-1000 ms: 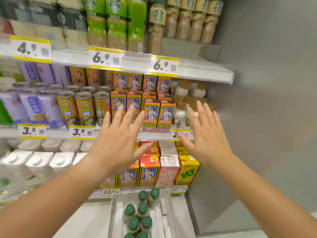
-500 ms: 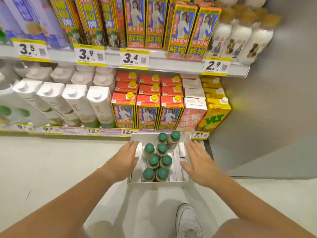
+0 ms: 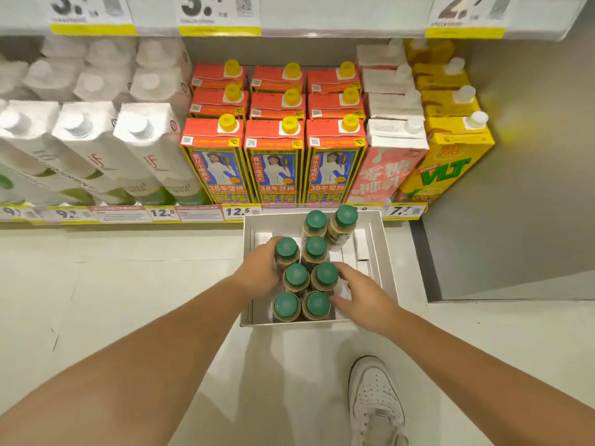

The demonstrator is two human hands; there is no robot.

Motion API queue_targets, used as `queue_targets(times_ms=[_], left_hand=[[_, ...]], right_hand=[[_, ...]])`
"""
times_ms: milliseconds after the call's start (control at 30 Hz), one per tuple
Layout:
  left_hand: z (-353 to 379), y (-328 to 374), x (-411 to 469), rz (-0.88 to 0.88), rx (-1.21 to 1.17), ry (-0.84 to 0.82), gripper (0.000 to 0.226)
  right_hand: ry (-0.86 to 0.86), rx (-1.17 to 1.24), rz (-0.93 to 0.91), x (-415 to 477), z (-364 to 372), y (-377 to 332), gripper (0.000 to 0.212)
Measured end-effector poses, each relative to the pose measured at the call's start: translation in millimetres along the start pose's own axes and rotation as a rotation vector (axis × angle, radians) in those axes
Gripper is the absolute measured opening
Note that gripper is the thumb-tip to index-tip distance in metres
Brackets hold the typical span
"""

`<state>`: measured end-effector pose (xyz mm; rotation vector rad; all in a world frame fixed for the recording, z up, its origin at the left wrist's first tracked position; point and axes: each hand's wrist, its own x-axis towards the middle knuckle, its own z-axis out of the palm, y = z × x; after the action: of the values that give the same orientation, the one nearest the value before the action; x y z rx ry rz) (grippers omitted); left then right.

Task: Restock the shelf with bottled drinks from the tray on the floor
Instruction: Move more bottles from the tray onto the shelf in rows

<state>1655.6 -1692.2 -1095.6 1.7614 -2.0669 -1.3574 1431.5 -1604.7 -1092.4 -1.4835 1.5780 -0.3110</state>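
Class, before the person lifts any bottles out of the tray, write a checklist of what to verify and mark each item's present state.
1. Left hand on a green-capped bottle: ok, wrapped around its side.
2. Right hand gripping a bottle: cannot tell, fingers only beside the cluster.
3. Bottles upright: ok.
4. Caps on: ok, all seven.
5. Tray flat on floor: ok.
6. Free shelf slot for bottles: cannot tell, none visible.

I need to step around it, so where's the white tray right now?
In the head view the white tray sits on the floor at centre, against the bottom shelf edge below the red cartons, with the white shoe behind it.
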Motion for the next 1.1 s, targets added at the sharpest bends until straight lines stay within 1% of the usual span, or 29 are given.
queue_targets(times_ms=[100,200,300,367,433,500,600,667,800,933,1000,1100], left_hand=[[2.4,-3.7,12.2,0.042,0.006,0.031,0.044],[4.2,-3.3,19.8,0.036,-0.021,0.053,0.046],[3.2,-4.3,21.9,0.044,-0.043,0.037,0.047],[-0.7,-5.2,21.0,0.058,-0.061,0.027,0.048],[-10.0,-1.2,18.4,0.07,-0.084,0.017,0.051],[-23.6,7.3,12.3,0.089,-0.093,0.003,0.053],[-53.9,29.0,-2.7,0.172,-0.102,-0.049,0.051],[-78.6,47.8,-16.2,0.219,-0.11,-0.084,0.05],[-128.2,92.0,-48.2,0.32,-0.125,-0.11,0.046],[-170.1,141.5,-81.7,0.416,-0.183,-0.071,0.039],[-191.1,170.5,-97.5,0.463,-0.229,-0.078,0.037],[-222.4,213.4,-120.3,0.526,-0.244,-0.061,0.035]], right_hand=[[0.047,0.041,-0.007,9.2,2.6,5.0,0.061],[0.064,0.02,-0.02,16.5,3.3,6.7,0.062],[0.05,0.025,-0.031,17.3,2.1,9.5,0.058],[0.057,0.074,-0.021,13.9,0.2,11.1,0.054],[0.099,0.159,0.0,8.7,-6.0,7.8,0.05],[0.15,0.239,0.002,1.1,-16.5,-2.6,0.05],[0.216,0.33,-0.028,-12.8,-41.2,-29.4,0.051],[0.267,0.382,-0.074,-23.2,-61.7,-51.5,0.053],[0.378,0.436,-0.172,-50.8,-106.9,-105.7,0.05],[0.444,0.421,-0.282,-86.9,-153.6,-163.7,0.043],[0.463,0.404,-0.347,-105.1,-178.0,-192.6,0.039],[0.514,0.37,-0.394,-126.7,-213.9,-230.8,0.038]])
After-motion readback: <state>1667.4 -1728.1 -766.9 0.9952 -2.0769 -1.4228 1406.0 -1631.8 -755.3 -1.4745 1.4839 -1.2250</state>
